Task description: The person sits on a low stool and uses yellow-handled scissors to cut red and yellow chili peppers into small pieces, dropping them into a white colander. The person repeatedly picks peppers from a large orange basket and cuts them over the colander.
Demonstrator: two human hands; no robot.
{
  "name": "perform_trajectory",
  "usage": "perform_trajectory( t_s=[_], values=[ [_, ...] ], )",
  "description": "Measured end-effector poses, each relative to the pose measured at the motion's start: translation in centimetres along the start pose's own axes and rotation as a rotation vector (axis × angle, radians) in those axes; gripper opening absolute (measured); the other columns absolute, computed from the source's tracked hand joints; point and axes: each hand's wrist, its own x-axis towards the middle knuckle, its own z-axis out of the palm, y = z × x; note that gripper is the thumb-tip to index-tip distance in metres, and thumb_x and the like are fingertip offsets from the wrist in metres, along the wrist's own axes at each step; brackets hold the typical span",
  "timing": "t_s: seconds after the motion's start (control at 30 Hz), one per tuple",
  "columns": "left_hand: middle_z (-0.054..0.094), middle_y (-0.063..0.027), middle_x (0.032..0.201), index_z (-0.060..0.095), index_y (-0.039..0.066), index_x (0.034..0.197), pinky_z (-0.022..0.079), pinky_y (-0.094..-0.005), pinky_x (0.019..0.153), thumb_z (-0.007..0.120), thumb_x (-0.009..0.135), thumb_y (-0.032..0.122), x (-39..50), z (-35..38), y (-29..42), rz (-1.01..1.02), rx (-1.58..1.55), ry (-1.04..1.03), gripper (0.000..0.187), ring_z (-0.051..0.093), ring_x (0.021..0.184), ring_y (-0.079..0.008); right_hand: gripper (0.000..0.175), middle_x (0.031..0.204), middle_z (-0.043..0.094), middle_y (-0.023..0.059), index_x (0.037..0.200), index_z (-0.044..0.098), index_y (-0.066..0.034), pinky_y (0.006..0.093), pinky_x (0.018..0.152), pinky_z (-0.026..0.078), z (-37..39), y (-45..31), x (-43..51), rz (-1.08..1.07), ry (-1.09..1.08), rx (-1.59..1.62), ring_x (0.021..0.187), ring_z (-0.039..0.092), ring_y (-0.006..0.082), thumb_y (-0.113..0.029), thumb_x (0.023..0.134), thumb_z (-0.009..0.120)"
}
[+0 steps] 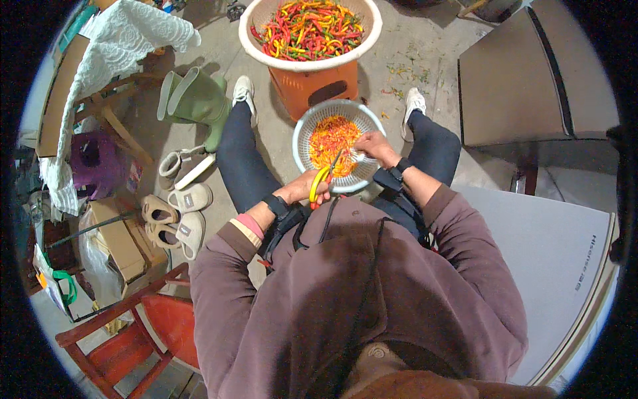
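Observation:
My left hand (318,185) is closed around the yellow handles of a pair of scissors (319,187), whose blades point up and right over a light plastic colander (300,149). Inside the colander lies a heap of cut chili pieces (331,137), orange, red and yellow. My right hand (376,147) hangs over the colander's right side with its fingers pinched together; whether something small is between them is too blurred to tell. Beyond, a wide pale basin (309,64) full of whole red, yellow and green chilies (311,32) rests on an orange plastic stool or crate (314,87).
Green rubber boots (199,99), slippers (190,199) and a cardboard box (117,239) stand at left. A red wooden chair (124,344) is at lower left. A large grey Hisense-marked appliance or carton (543,239) and a brown cabinet-like box (508,80) flank the right. Green scraps (411,72) litter the floor.

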Motion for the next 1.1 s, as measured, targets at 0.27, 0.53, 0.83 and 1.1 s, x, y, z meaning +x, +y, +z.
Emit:
perform_trajectory(
  t_s=[0.27,0.53,0.83,1.1],
  values=[
    [0.064,-0.0125,0.073,0.048,0.002,0.091,0.051,-0.0284,0.045,0.049,0.091,0.015,1.2,-2.6,-2.1,0.052,-0.221,0.049,0.013,0.061,0.054,-0.015,0.01,0.076,0.067,0.0161,0.08,0.068,-0.0067,0.0379,0.066,0.051,-17.8,-3.3,5.9,-0.2,0.407,-0.692,0.07,0.065,0.0285,-0.014,0.075,0.065],
    [0.062,-0.0107,0.073,0.045,0.004,0.097,0.05,-0.0289,0.046,0.05,0.092,0.017,2.1,-3.9,-3.3,0.088,-0.271,-0.02,0.015,0.059,0.053,-0.0139,0.027,0.103,0.062,0.0163,0.106,0.062,-0.0058,0.0397,0.083,0.048,-22.0,-17.4,6.7,-0.63,0.528,-0.812,0.097,0.059,0.0339,-0.012,0.08,0.061],
    [0.061,-0.0038,0.074,0.055,0.005,0.09,0.048,-0.024,0.057,0.057,0.089,0.037,2.3,-4.9,-4.4,0.074,-0.205,-0.023,0.032,0.058,0.065,-0.0099,0.033,0.104,0.06,0.0201,0.115,0.06,-0.0076,0.0453,0.09,0.045,-8.3,-28.5,17.2,-0.794,-0.126,-1.18,0.102,0.057,0.0363,-0.009,0.084,0.052],
    [0.055,-0.0031,0.068,0.051,0.005,0.094,0.044,-0.0255,0.048,0.054,0.086,0.024,2.3,-4.9,-4.4,0.152,-0.211,0.016,0.022,0.054,0.055,-0.0118,0.017,0.092,0.065,0.0191,0.094,0.065,-0.0048,0.0435,0.078,0.051,-6.1,-27.8,21.9,-0.662,-0.06,-1.425,0.092,0.063,0.036,-0.016,0.082,0.06]
  ],
)
